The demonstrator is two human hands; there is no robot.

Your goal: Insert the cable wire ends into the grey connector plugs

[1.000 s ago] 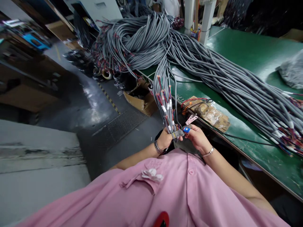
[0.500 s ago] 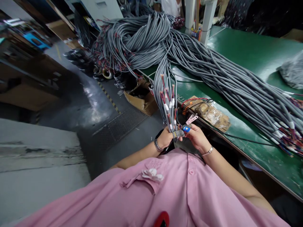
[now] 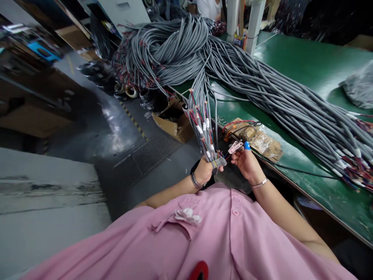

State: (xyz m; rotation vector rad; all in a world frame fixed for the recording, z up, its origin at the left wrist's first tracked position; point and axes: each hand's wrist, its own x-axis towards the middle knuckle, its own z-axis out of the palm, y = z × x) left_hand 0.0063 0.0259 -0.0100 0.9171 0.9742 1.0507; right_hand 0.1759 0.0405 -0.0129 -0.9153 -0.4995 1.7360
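My left hand is closed around a bunch of grey cables whose stripped coloured wire ends stand up above the fist. My right hand, with a blue cot on one fingertip, is closed on a small pink tool just right of the cable ends, with thin coloured wires running between the two hands. The cables run up from my left hand onto the green table, where they join a large grey heap. A bracelet sits on each wrist.
A long spread of grey cables crosses the table to its right edge. A brown taped pad lies at the table's near edge. An open cardboard box sits on the floor. A grey plastic bag lies far right. White posts stand behind.
My right hand has lifted and drawn a little to the right, away from my left hand, pulling thin wires with it. The bunch in my left hand has shifted slightly.
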